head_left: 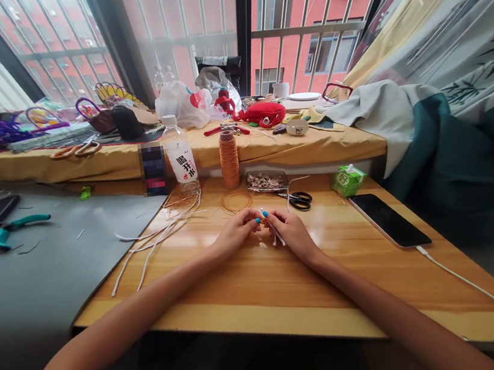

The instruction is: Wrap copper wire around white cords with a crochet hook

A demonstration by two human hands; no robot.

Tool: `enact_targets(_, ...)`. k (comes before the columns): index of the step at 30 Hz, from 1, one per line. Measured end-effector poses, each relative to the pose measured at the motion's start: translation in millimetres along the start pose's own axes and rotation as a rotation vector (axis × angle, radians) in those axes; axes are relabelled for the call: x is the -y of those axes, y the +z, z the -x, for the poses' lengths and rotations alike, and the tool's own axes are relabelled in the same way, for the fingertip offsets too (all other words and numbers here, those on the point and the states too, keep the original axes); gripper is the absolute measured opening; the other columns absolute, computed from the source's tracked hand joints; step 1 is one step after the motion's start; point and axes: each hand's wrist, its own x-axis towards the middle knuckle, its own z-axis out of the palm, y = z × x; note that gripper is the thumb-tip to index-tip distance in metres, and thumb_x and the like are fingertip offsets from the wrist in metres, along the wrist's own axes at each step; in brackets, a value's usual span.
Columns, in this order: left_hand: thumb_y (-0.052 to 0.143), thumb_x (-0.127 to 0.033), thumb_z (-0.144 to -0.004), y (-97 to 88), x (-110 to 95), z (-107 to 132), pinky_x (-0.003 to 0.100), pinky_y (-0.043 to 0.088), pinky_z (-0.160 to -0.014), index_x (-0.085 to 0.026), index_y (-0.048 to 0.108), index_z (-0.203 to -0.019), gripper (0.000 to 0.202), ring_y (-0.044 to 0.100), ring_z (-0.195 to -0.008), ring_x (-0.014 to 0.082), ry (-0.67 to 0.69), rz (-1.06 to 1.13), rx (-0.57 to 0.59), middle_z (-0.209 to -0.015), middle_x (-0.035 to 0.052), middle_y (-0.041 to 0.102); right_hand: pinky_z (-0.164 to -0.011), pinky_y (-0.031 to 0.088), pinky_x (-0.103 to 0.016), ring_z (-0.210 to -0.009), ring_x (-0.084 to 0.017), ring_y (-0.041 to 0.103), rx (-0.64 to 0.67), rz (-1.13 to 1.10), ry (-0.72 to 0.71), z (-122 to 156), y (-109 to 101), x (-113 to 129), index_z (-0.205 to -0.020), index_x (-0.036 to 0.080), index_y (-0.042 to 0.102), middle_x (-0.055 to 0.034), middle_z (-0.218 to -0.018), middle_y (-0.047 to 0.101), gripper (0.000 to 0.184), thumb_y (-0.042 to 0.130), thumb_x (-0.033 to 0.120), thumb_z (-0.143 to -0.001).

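Observation:
Over the middle of the wooden table, my left hand [238, 231] and my right hand [293, 234] meet fingertip to fingertip. A short piece of white cord [277, 237] is pinched in my right hand, its cut ends hanging below the fingers. Between the fingertips shows a bit of orange thread [264, 221], which my left thumb and finger pinch. How thread and cord join is hidden by the fingers. Just behind the hands lie a loose loop of orange thread and black-handled scissors [301, 201]. Farther back stands a cone of orange thread [229, 160].
Long white cords [157, 245] trail left from beside a plastic bottle [180, 157]. A clear box of small pieces [267, 180] sits behind the scissors. To the right are a green carton [348, 181] and a charging phone [390, 219]. Teal pliers [19, 230] lie left.

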Motion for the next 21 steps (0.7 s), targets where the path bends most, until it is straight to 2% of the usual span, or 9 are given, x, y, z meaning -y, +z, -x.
enact_targets(3, 0.051, -0.015, -0.07, 2.0, -5, 2, 0.019, 0.037, -0.064, -0.014, 0.052, -0.075, 0.005, 0.048, -0.063, 0.0074, -0.054, 0.114, -0.007, -0.067, -0.003, 0.052, -0.044, 0.039, -0.021, -0.048, -0.01, 0.05, -0.028, -0.106, -0.002, -1, 1, -3, -0.082, 0.018, 0.049, 0.0025, -0.06, 0.054, 0.027, 0.048, 0.043, -0.073)
enact_targets(6, 0.055, -0.018, -0.068, 1.8, -5, 3, 0.018, 0.036, -0.063, -0.014, 0.052, -0.075, 0.008, 0.048, -0.064, 0.0072, -0.094, 0.179, -0.036, -0.068, -0.0028, 0.053, -0.046, 0.041, -0.022, -0.051, -0.011, 0.053, -0.077, -0.142, -0.032, -1, 0, -3, -0.083, 0.02, 0.045, 0.0033, -0.062, 0.053, 0.024, 0.047, 0.043, -0.075)
enact_targets(11, 0.058, -0.022, -0.067, -3.4, 1, 1, 0.018, 0.034, -0.064, -0.014, 0.053, -0.077, 0.014, 0.047, -0.065, 0.0073, -0.073, 0.178, -0.044, -0.069, -0.0026, 0.053, -0.063, 0.046, -0.027, -0.067, -0.014, 0.057, -0.08, 0.056, -0.207, 2, -2, 2, -0.084, 0.019, 0.051, -0.0021, -0.074, 0.059, 0.016, 0.047, 0.033, -0.077)
enact_targets(16, 0.058, -0.025, -0.068, -7.2, 7, -1, 0.02, 0.034, -0.066, -0.014, 0.053, -0.077, 0.015, 0.047, -0.065, 0.0082, -0.023, 0.174, -0.002, -0.068, -0.0026, 0.052, -0.071, 0.045, -0.028, -0.074, -0.015, 0.057, -0.043, 0.245, -0.372, 3, -3, 2, -0.087, 0.018, 0.057, -0.0047, -0.084, 0.061, 0.013, 0.052, 0.022, -0.076)
enact_targets(21, 0.059, -0.028, -0.067, -7.4, 9, -2, 0.02, 0.035, -0.066, -0.014, 0.052, -0.076, 0.017, 0.047, -0.064, 0.008, -0.013, 0.176, 0.021, -0.066, -0.0028, 0.051, -0.073, 0.043, -0.027, -0.079, -0.016, 0.057, -0.032, 0.31, -0.427, 4, -3, 4, -0.087, 0.018, 0.059, -0.0042, -0.085, 0.063, 0.013, 0.051, 0.018, -0.076)
